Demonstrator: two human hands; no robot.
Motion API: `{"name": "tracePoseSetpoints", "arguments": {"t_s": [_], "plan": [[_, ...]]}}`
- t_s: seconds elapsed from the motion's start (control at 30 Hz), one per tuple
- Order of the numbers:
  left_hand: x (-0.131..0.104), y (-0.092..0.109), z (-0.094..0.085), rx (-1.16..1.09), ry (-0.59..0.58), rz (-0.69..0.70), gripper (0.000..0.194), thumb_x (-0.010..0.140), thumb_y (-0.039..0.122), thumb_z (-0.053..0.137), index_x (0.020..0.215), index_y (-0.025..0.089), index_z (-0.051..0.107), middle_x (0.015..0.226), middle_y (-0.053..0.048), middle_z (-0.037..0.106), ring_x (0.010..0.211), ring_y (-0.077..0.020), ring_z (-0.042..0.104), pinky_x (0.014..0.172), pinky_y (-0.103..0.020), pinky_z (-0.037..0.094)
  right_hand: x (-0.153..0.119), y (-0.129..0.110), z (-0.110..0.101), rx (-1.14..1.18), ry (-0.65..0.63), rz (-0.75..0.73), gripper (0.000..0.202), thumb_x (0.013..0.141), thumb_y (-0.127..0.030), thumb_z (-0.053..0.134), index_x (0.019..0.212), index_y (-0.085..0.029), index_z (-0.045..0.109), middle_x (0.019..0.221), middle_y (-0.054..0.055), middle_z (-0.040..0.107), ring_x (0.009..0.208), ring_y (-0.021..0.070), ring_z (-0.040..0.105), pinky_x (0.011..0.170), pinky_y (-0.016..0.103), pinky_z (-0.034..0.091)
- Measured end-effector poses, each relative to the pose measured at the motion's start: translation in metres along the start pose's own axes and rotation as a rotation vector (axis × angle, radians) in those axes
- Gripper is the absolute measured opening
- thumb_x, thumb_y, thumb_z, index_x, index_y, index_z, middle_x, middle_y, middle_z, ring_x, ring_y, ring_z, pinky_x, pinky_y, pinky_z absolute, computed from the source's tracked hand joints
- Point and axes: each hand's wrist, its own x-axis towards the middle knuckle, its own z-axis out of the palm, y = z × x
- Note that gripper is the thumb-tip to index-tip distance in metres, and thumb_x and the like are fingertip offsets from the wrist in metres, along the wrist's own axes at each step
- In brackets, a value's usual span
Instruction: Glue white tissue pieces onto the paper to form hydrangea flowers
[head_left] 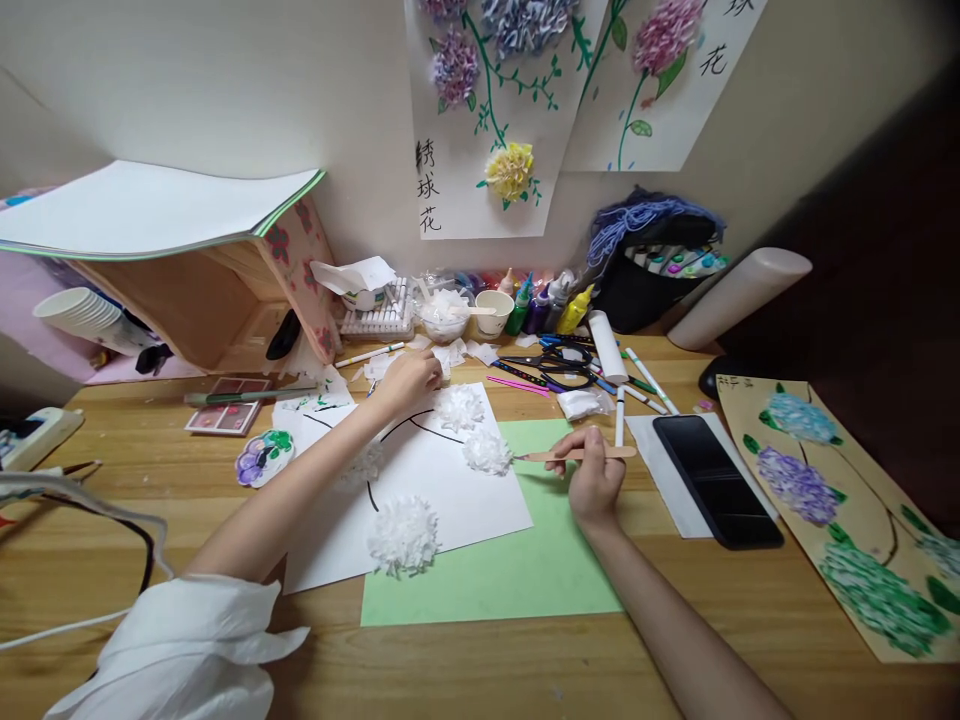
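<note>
My left hand (416, 380) reaches across the white sheet (472, 505) to the white paper scraps (450, 355) behind it. Its fingers are bent down and closed; what is in them, if anything, is hidden. Between the thumb and fingers of my right hand (596, 475) is a thin wooden stick (616, 453) with a narrow tip. That tip points left, at the edge of a fluffy white paper flower (487, 452). Another white flower (459, 407) sits above it, and a larger one (403, 535) lies lower on the sheet. Dark curved stem lines run between them. My left forearm partly covers one more flower (364, 462).
Under the sheet lies green paper (495, 590). Scissors (562, 365), markers and paint bottles (536, 310) crowd the back. A phone (716, 480) and a flower picture (855, 500) lie on the right. At left are a paint-smeared palette (265, 457) and cables (112, 500).
</note>
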Motion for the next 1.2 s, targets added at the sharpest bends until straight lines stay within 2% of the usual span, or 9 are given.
{"name": "tracePoseSetpoints", "arguments": {"t_s": [0.1,0.2,0.3,0.4,0.5,0.63,0.83,1.07,1.2], "plan": [[-0.005,0.007,-0.014,-0.192,0.073,-0.097,0.021,0.084,0.026,0.045,0.086,0.014,0.062,0.086,-0.007,0.064,0.08,-0.0165,0.056,0.07,-0.027,0.041,0.0,-0.001,0.0,0.001,0.002,-0.018,0.044,0.089,-0.045,0.037,0.057,-0.018,0.053,0.043,-0.002,0.054,0.037,0.0097,0.049,0.037,0.021,0.038],[-0.019,0.03,-0.032,-0.411,0.087,-0.091,0.023,0.086,0.033,0.047,0.086,0.015,0.061,0.084,-0.004,0.065,0.076,-0.0135,0.056,0.069,-0.024,0.041,0.001,-0.001,0.001,0.014,0.024,-0.042,0.045,0.088,-0.046,0.038,0.057,-0.018,0.053,0.043,-0.002,0.053,0.037,0.0098,0.049,0.036,0.021,0.037],[-0.04,0.063,-0.043,-0.583,-0.077,0.026,0.023,0.085,0.035,0.049,0.084,0.017,0.063,0.084,-0.002,0.066,0.075,-0.0119,0.057,0.067,-0.023,0.042,0.0,-0.003,0.002,0.048,0.056,-0.055,0.045,0.088,-0.045,0.037,0.055,-0.018,0.052,0.042,-0.002,0.052,0.036,0.01,0.049,0.034,0.022,0.034],[-0.058,0.091,-0.037,-0.597,-0.246,0.18,0.018,0.085,0.03,0.051,0.087,0.018,0.065,0.084,-0.002,0.067,0.074,-0.0111,0.057,0.066,-0.022,0.041,-0.002,-0.006,0.002,0.097,0.044,-0.07,0.044,0.088,-0.044,0.038,0.054,-0.019,0.051,0.04,-0.002,0.049,0.033,0.0098,0.048,0.032,0.022,0.032],[-0.064,0.105,-0.018,-0.441,-0.239,0.206,0.018,0.086,0.024,0.049,0.087,0.018,0.065,0.083,-0.003,0.067,0.073,-0.013,0.057,0.064,-0.024,0.041,-0.005,-0.007,0.0,0.094,-0.039,-0.069,0.045,0.087,-0.045,0.038,0.052,-0.019,0.05,0.04,-0.002,0.047,0.033,0.0097,0.046,0.032,0.022,0.032],[-0.059,0.109,0.004,-0.247,-0.182,0.214,0.02,0.086,0.021,0.046,0.086,0.017,0.065,0.083,-0.007,0.066,0.077,-0.0167,0.057,0.065,-0.027,0.04,-0.008,-0.003,-0.004,0.011,-0.19,-0.092,0.048,0.089,-0.045,0.034,0.053,-0.019,0.052,0.041,-0.001,0.05,0.034,0.0094,0.045,0.033,0.023,0.032],[-0.055,0.113,0.013,-0.149,-0.145,0.226,0.018,0.087,0.022,0.047,0.085,0.016,0.064,0.081,-0.006,0.064,0.077,-0.0175,0.056,0.066,-0.029,0.039,-0.009,-0.001,-0.007,-0.276,-0.382,-0.239,0.045,0.091,-0.038,0.034,0.056,-0.02,0.056,0.047,-0.001,0.055,0.04,0.0096,0.049,0.042,0.023,0.04],[-0.054,0.114,0.02,-0.148,-0.09,0.201,0.019,0.089,0.024,0.044,0.087,0.016,0.061,0.084,-0.005,0.063,0.079,-0.0179,0.055,0.068,-0.029,0.038,-0.007,-0.003,-0.005,-0.427,-0.419,-0.322,0.041,0.092,-0.032,0.034,0.059,-0.021,0.055,0.051,-0.002,0.058,0.046,0.0105,0.054,0.05,0.023,0.043],[-0.056,0.105,0.01,-0.199,-0.075,0.038,0.019,0.089,0.025,0.043,0.091,0.016,0.059,0.087,-0.005,0.064,0.077,-0.0162,0.056,0.064,-0.026,0.038,-0.006,-0.001,-0.004,-0.419,-0.415,-0.282,0.04,0.092,-0.032,0.035,0.06,-0.021,0.055,0.051,-0.001,0.058,0.047,0.0108,0.054,0.049,0.023,0.042]]}}
